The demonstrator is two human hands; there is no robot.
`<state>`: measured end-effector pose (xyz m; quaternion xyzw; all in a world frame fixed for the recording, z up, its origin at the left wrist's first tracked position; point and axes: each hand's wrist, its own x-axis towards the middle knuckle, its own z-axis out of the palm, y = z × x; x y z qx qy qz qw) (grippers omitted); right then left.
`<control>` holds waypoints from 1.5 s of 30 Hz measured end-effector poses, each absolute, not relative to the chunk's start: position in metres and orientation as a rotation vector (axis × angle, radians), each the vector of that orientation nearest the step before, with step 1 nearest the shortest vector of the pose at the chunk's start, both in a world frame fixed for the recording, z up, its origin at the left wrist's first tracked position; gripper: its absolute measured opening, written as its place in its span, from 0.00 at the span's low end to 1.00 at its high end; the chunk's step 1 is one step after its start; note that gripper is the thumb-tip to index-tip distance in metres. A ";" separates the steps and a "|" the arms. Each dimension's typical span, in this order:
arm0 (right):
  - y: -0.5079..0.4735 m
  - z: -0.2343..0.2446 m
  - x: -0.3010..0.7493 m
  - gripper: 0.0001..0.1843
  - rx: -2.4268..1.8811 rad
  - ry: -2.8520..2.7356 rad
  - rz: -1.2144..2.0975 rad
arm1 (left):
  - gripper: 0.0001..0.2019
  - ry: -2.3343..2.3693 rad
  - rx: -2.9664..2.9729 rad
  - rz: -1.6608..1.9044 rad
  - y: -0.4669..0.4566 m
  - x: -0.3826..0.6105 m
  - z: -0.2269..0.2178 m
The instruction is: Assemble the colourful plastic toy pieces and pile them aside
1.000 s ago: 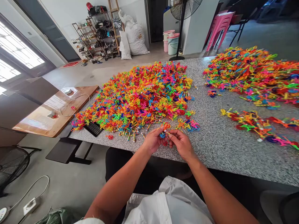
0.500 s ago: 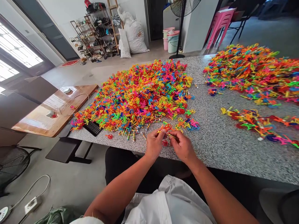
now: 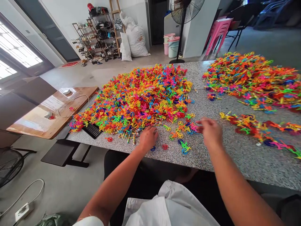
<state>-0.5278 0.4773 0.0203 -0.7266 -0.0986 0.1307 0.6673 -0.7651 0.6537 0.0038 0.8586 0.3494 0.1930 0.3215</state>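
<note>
Head-worn view, facing forward and down across speckled table [image 3: 249, 161].

Holds bare left hand [image 3: 148, 138] palm-down, fingers curled; bare right hand [image 3: 212, 132] well apart at right, fingers pointing left.

We identify smooth plastic in the heaped pieces [image 3: 141, 102] and a speckled, stone-like surface on the tabletop [image 3: 263, 166]. We note glossy wood on the board [image 3: 44, 117] and matt cloth on the shirt [image 3: 162, 210].

No lettering can be read; the print [image 3: 140, 38] on the white sack [image 3: 137, 47] is too small.
</note>
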 end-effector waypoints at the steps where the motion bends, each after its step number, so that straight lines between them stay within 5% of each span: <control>1: 0.492 0.018 -0.542 0.09 -1.800 -0.468 0.378 | 0.08 0.892 2.278 0.499 0.651 -0.759 0.005; 5: 0.548 0.013 -0.597 0.12 -2.361 -1.245 0.354 | 0.05 0.910 2.258 0.420 0.640 -0.739 0.008; 9: 0.569 0.013 -0.616 0.17 -2.599 -1.413 0.329 | 0.11 0.969 2.109 0.344 0.641 -0.731 0.007; 13: 0.567 0.012 -0.619 0.16 -2.476 -1.512 0.310 | 0.15 0.940 2.013 0.370 0.649 -0.732 0.003; 20: 0.576 0.012 -0.607 0.13 -2.230 -1.646 0.500 | 0.08 1.081 2.043 0.478 0.670 -0.760 0.004; 31: 0.584 0.002 -0.613 0.12 -2.453 -1.459 0.224 | 0.26 1.194 2.628 0.523 0.702 -0.758 0.040; 35: 0.563 -0.001 -0.612 0.09 -2.240 -1.260 0.323 | 0.12 1.132 2.651 0.443 0.728 -0.746 0.050; 40: 0.533 -0.002 -0.615 0.07 -1.883 -0.997 0.458 | 0.09 1.158 1.959 0.840 0.751 -0.747 0.067; 45: 0.525 0.021 -0.634 0.12 -1.546 -0.778 0.653 | 0.15 0.787 1.036 0.743 0.721 -0.753 0.071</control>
